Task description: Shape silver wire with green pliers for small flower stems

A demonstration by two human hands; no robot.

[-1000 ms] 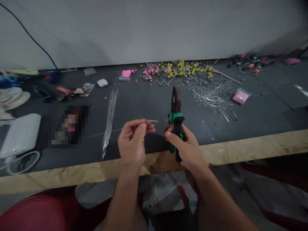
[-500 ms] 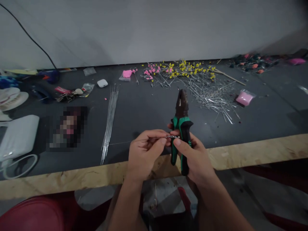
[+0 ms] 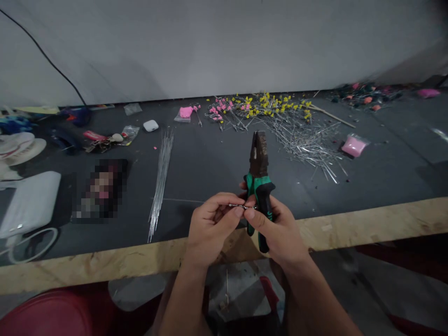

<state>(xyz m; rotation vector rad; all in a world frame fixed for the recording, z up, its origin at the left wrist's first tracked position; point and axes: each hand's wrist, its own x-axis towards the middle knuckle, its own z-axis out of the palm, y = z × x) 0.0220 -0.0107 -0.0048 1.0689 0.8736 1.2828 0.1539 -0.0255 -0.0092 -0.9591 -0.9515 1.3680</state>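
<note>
My left hand (image 3: pixel 210 228) pinches a short twisted stretch of thin metal wire (image 3: pixel 237 206) between thumb and fingers. A straight tail of the wire runs out leftward past that hand. My right hand (image 3: pixel 280 224) is closed around combination pliers (image 3: pixel 259 161) with green and black handles, their dark jaws pointing away from me. Its thumb and fingertip also pinch the right end of the twisted wire, close to the left fingertips. Both hands are just above the table's front edge. To their left lies a bundle of straight wires (image 3: pixel 161 177).
Behind the hands lie wire stems with yellow and pink tips (image 3: pixel 266 103) and a pile of loose wires (image 3: pixel 308 144). A pink packet (image 3: pixel 354 145) sits at right. On the left are a white earbud case (image 3: pixel 150 125), keys (image 3: pixel 101 142) and a white power bank (image 3: pixel 31 203).
The twisted wire has shifted left, deeper into my left fingers, and its tail has swung away from me. My fingertips have come closer together. The pliers have moved slightly left.
</note>
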